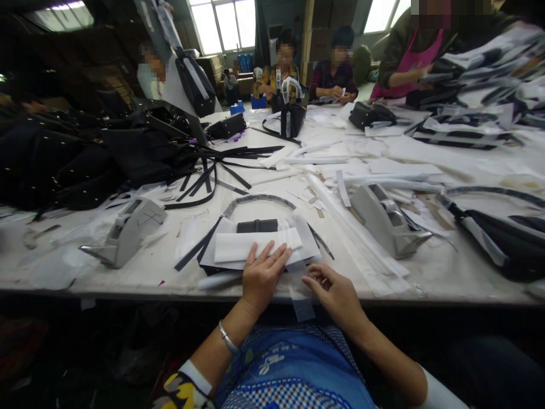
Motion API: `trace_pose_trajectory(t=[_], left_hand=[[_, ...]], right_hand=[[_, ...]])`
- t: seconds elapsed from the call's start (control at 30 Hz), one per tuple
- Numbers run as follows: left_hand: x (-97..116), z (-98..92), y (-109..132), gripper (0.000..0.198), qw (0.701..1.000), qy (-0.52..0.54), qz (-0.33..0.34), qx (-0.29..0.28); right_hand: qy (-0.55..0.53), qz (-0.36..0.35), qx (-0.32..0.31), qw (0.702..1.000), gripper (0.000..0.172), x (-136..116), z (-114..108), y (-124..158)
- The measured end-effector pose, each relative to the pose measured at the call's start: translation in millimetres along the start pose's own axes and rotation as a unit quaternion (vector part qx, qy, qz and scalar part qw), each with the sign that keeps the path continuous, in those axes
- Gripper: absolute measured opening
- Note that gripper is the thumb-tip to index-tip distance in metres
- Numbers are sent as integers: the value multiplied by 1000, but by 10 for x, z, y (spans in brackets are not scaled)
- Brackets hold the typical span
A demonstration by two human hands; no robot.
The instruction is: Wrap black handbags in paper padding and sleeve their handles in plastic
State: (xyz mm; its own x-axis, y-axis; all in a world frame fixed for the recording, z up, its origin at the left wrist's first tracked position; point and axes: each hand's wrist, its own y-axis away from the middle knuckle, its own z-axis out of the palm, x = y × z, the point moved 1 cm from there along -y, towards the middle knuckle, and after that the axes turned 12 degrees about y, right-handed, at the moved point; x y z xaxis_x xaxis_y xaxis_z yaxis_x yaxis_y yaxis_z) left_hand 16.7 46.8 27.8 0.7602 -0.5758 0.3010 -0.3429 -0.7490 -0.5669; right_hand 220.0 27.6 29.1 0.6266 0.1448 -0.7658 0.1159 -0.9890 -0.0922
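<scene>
A black handbag [208,262] lies flat near the table's front edge, its wrapped handle [259,199] arching away from me. White foam sheet [234,247] covers much of its front, below a dark flap [257,226]. My left hand [261,275] rests on the foam and the bag's lower edge, fingers spread. At the bag's lower right, my right hand [334,289] has its thumb and fingers curled close together beside a clear plastic strip [303,307] that hangs over the table edge. Whether the fingertips hold anything is too small to tell.
Grey tape dispensers stand left [134,230] and right [383,221]. Black bags [76,153] are piled at left, with black straps [213,170] nearby. Another bag [498,244] lies right. Plastic rolls [357,238] stretch across the table [170,284]. Several people sit or stand beyond.
</scene>
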Motion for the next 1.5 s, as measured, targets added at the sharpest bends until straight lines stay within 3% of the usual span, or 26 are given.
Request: trace_pose_trajectory(t=[0.13, 0.3, 0.47, 0.57, 0.8, 1.13, 1.3, 1.4, 1.5], left_hand=[[4, -6, 1, 40, 1000, 9, -9, -8], [2, -25, 2, 46, 998, 34, -37, -30], [74, -165, -44, 59, 992, 86, -60, -72], [117, -203, -73, 55, 990, 97, -67, -76], [54, -3, -42, 36, 996, 58, -60, 11], [25, 29, -19, 39, 998, 36, -45, 19], [15, 68, -4, 40, 999, 23, -41, 18], [10, 89, 10, 40, 999, 15, -31, 26], [8, 100, 18, 39, 999, 11, -30, 29]], right_hand=[[-61, 52, -87, 993, 31, -30, 80, 36], [9, 38, -99, 994, 31, -1, 116, 3], [48, 54, -135, 988, 32, 37, 164, -165], [68, 64, -147, 985, 36, 34, 188, -224], [110, 65, -125, 984, 38, -54, 188, -225], [135, 57, -132, 980, 38, -95, 186, -268], [185, 52, -126, 973, 46, -195, 208, -326], [186, 11, -122, 975, 45, -158, 178, -246], [164, -97, -61, 980, 26, 4, 58, -43]])
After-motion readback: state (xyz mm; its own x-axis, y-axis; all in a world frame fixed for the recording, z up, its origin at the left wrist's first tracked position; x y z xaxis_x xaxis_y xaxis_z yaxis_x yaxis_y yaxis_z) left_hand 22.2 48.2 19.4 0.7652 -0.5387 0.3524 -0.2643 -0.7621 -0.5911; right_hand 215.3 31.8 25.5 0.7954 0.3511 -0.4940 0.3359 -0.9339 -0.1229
